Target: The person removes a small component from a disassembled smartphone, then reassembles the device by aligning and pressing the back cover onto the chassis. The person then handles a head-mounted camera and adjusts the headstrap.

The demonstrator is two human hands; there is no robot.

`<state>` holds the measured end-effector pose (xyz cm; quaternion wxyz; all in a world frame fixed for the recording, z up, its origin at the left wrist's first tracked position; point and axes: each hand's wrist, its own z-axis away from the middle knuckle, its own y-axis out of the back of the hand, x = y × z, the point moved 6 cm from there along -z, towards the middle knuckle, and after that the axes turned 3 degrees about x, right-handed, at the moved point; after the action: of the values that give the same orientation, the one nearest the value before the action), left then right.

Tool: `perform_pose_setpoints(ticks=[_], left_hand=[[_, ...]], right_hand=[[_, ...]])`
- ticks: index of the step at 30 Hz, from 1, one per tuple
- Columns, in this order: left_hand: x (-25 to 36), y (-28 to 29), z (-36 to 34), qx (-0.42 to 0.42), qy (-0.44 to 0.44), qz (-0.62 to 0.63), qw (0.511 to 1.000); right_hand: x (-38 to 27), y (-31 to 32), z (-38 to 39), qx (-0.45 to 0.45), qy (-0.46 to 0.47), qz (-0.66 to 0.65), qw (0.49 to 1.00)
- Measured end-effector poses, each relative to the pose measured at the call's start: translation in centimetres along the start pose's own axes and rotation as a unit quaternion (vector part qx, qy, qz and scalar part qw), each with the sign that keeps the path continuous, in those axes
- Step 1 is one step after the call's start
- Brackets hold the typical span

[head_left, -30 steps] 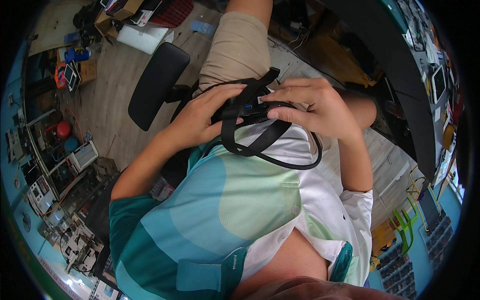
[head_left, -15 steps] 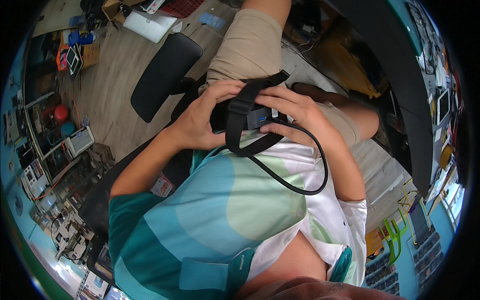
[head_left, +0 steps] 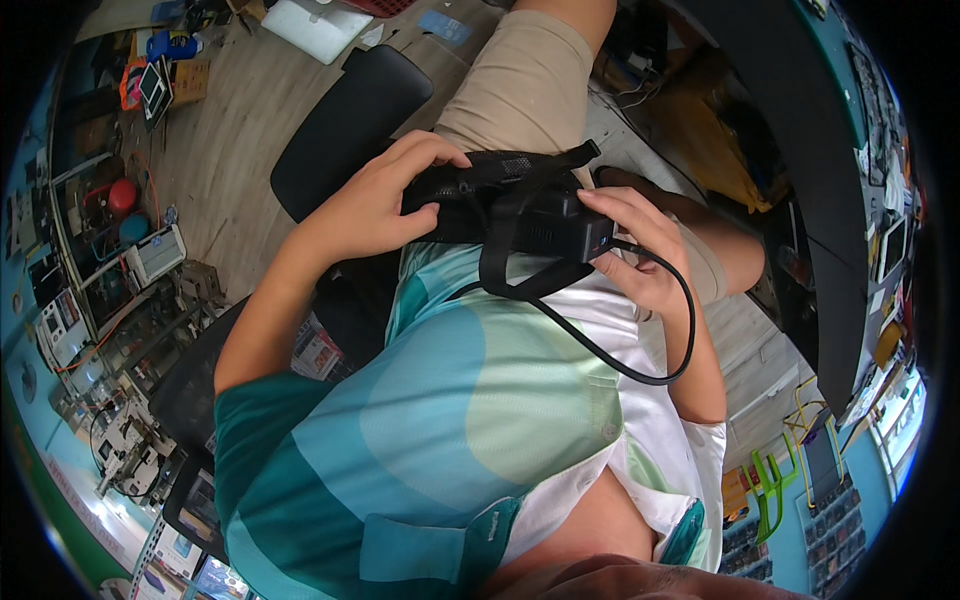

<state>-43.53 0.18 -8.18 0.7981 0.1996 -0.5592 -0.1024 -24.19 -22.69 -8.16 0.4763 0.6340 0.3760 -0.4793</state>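
Observation:
A black boxy device (head_left: 545,228) with wide straps and a mesh-covered band (head_left: 500,163) lies across my lap, against my shirt. My left hand (head_left: 392,195) has the band's left end between its fingers and thumb. At the other end, my right hand (head_left: 642,235) pinches the device's corner, fingers above and thumb below. Close by that thumb, a thick black cable (head_left: 655,380) leaves the device and loops down over my shirt. A black strap (head_left: 497,250) hangs in a loop in front of the device. The device's underside is hidden.
A black chair armrest (head_left: 350,125) stands left of my legs. To the right runs a dark desk edge (head_left: 790,130). Farther left are shelves with tools and a red ball-shaped thing (head_left: 121,196). A silver laptop (head_left: 315,28) lies on the floor ahead.
The device has shifted right and turned, so its mesh band now shows. My left hand has moved left along it; my right hand has moved right and down to its cable end.

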Motion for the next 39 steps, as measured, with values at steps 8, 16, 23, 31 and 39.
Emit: perform_pose_setpoints(ticks=[8, 16, 23, 31, 39], left_hand=[[-1.8, -0.8, -0.8, -0.015, 0.009, 0.029, 0.999], [-2.1, 1.0, -1.0, -0.05, 0.052, 0.102, 0.992], [-1.5, -1.0, -4.5, -0.03, 0.099, -0.004, 0.995], [-0.2, -1.4, -4.2, -0.04, 0.054, -0.107, 0.992], [0.9, 0.6, -2.2, 0.083, -0.036, -0.084, 0.992]], right_hand=[[-2.2, -1.2, -0.6, -0.08, 0.032, 0.008, 0.996], [-0.8, -2.5, -0.6, -0.067, -0.017, 0.03, 0.997], [-1.3, -2.4, -1.2, 0.061, -0.042, 0.258, 0.963], [2.5, -2.6, -0.4, 0.108, -0.107, 0.106, 0.983], [2.1, -2.4, -0.7, 0.103, -0.095, 0.111, 0.984]])
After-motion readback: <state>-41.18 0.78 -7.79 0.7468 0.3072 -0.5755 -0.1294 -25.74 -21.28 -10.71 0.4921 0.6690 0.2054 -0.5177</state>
